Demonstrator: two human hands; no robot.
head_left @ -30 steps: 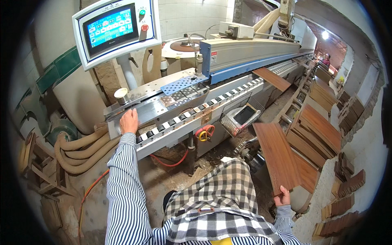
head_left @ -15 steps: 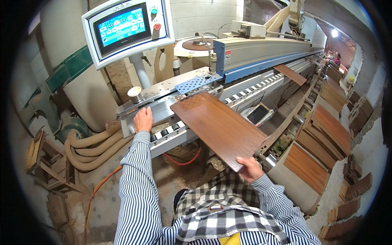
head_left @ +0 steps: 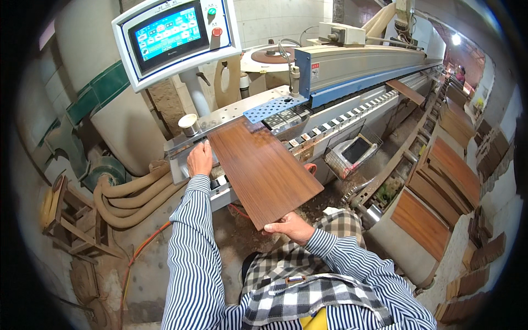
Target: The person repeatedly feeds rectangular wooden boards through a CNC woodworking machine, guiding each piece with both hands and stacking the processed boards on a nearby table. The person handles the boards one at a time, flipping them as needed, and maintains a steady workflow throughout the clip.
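A brown wood-grain panel (head_left: 264,170) lies tilted toward me, its far end on the metal bed (head_left: 192,142) of a long edge-working machine, beside a blue perforated plate (head_left: 275,108). My right hand (head_left: 291,227) grips the panel's near edge, thumb on top and fingers beneath. Along the panel's left edge, at the bed, my left hand (head_left: 199,159) is closed with its fingers curled against or right beside the wood. Its palm side is hidden, so what it holds, if anything, does not show.
A control screen (head_left: 169,37) stands at far left, above a small round tin (head_left: 188,125). Another brown panel (head_left: 406,92) sits farther along the machine. Stacked panels (head_left: 421,223) line the right beside a roller conveyor (head_left: 369,213). Thick hoses (head_left: 132,201) lie on the left floor.
The panel has swung left and turned, its far end now on the bed against my left hand. My right hand has moved left with it. My left hand has shifted only slightly.
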